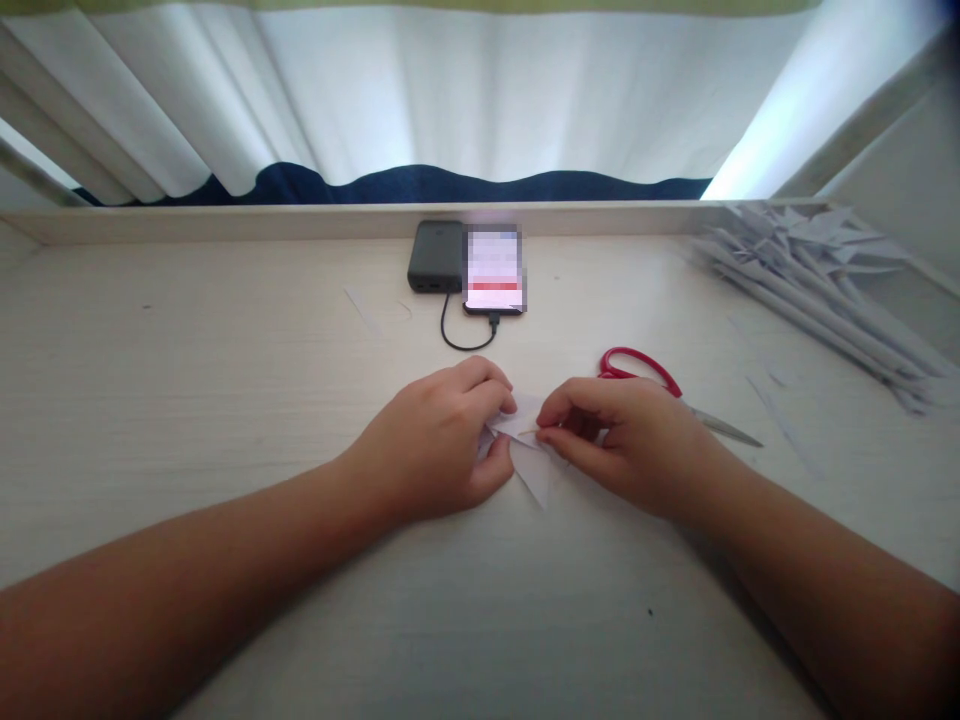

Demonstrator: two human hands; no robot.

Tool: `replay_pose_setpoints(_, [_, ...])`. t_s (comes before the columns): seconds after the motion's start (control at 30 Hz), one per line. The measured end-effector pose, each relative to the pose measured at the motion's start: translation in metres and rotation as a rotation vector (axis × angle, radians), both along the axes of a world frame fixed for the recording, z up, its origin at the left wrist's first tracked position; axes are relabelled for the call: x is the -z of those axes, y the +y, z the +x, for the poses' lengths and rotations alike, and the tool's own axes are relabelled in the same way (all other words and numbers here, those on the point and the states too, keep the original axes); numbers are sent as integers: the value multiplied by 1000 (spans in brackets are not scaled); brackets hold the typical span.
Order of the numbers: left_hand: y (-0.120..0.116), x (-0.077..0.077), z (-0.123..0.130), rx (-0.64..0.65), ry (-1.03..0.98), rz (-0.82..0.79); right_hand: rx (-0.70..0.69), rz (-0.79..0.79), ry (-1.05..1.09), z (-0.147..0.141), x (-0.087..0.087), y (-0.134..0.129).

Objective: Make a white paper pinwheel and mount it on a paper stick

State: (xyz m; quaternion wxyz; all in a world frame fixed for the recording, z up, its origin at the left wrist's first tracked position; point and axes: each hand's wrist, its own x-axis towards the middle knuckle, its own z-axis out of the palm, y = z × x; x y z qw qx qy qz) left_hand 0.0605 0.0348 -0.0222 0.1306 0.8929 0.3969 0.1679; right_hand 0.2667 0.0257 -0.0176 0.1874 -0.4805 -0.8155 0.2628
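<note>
Between my two hands is a piece of folded white paper [531, 470] with pointed corners, low over the table. My left hand [450, 435] is closed on its left side, fingers and thumb pinching the folds. A thin tan stick [527, 432], like a toothpick, shows against the paper. Its right end sits between the thumb and fingertips of my right hand [630, 440], which are pinched together. Part of the paper is hidden behind my left fingers. Just beyond my right hand lie scissors [637, 362] with red handles, partly covered by that hand, blades pointing right.
At the back stand a dark power bank [437, 257] and a phone [493, 268] joined by a short black cable [465, 347]. A pile of folded paper pieces and rolled paper sticks [817, 290] fills the right rear. Thin paper scraps [780, 410] lie right of the scissors.
</note>
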Motion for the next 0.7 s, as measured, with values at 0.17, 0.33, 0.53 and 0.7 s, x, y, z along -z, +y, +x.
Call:
replay_pose_setpoints(0.17, [-2,-2,0,-29,24,22,2,-18,3,-2,1,-1])
replay_pose_setpoints(0.33, [0,0,0,-18,16,-11,49,-50,41,-3,1,0])
replay_pose_setpoints(0.53, [1,2,0,1,-17,-50,65,-59,60,-2,5,-2])
replay_pose_setpoints(0.7, [3,2,1,-9,-10,-53,94,-51,48,-4,7,-2])
